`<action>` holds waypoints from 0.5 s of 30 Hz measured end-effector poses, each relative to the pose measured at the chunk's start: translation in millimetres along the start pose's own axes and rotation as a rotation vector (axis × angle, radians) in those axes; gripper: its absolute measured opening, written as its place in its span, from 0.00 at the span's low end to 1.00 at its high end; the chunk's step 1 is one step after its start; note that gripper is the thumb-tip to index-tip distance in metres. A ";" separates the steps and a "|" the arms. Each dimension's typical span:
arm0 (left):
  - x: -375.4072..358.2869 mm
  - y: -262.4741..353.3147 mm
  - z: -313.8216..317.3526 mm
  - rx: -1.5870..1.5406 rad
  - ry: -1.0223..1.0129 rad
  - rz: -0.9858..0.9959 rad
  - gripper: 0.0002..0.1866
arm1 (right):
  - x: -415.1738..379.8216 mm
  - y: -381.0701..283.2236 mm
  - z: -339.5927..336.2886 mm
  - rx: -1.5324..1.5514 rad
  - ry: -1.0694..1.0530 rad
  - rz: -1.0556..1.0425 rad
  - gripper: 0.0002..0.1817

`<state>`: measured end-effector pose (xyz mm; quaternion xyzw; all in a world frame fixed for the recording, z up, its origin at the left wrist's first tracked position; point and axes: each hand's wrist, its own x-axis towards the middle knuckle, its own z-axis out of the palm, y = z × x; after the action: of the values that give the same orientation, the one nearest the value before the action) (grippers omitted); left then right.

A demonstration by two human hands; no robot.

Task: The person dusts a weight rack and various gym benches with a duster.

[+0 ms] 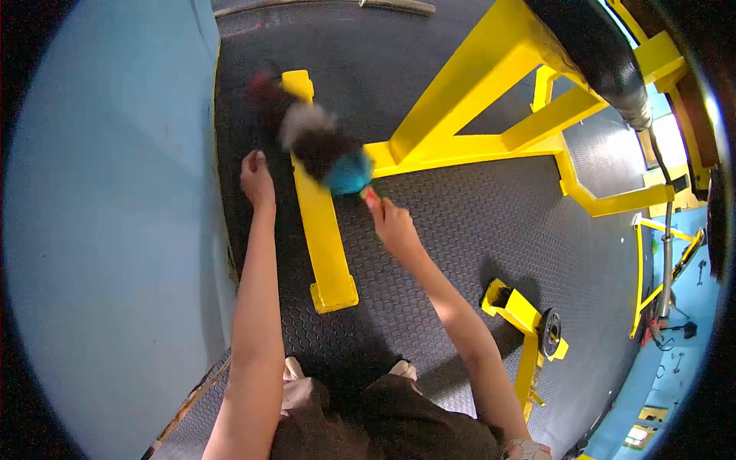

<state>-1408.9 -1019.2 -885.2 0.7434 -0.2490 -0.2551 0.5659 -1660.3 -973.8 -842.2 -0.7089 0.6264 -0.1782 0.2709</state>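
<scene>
My right hand (pixel 392 222) is closed round the short red and green handle of a fluffy duster (pixel 318 153). The duster's head, in blue, dark brown, grey and dark red, is blurred and stretches up and left across the yellow base beam (pixel 318 230) of a metal frame. Left of that beam, my left hand (pixel 258 178) hangs over the black floor with its fingers curled in. Nothing shows in its grasp.
A light blue wall (pixel 123 192) rises on the left. The yellow frame's upright (pixel 468 69) slants up on the right. Lower right stands another yellow piece with a black weight plate (pixel 549 332). Textured black mat (pixel 429 299) covers the floor.
</scene>
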 end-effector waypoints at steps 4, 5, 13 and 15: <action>-7.8 -1.9 11.4 0.182 -0.256 0.094 0.20 | 3.1 -12.7 10.4 0.090 0.056 0.058 0.27; -13.5 2.2 13.7 0.140 -0.298 0.099 0.21 | -10.7 -10.0 13.8 0.123 0.073 -0.038 0.28; -34.7 11.1 23.7 0.313 -0.303 0.177 0.25 | -150.1 -8.2 -61.6 1.054 -0.351 0.763 0.24; -29.2 1.3 28.1 0.320 -0.305 0.186 0.25 | -159.4 -24.6 -107.5 1.010 -0.244 0.874 0.24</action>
<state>-1449.3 -1020.4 -887.5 0.7502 -0.4364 -0.2685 0.4179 -1728.6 -832.5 -728.6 -0.1923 0.6601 -0.2418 0.6847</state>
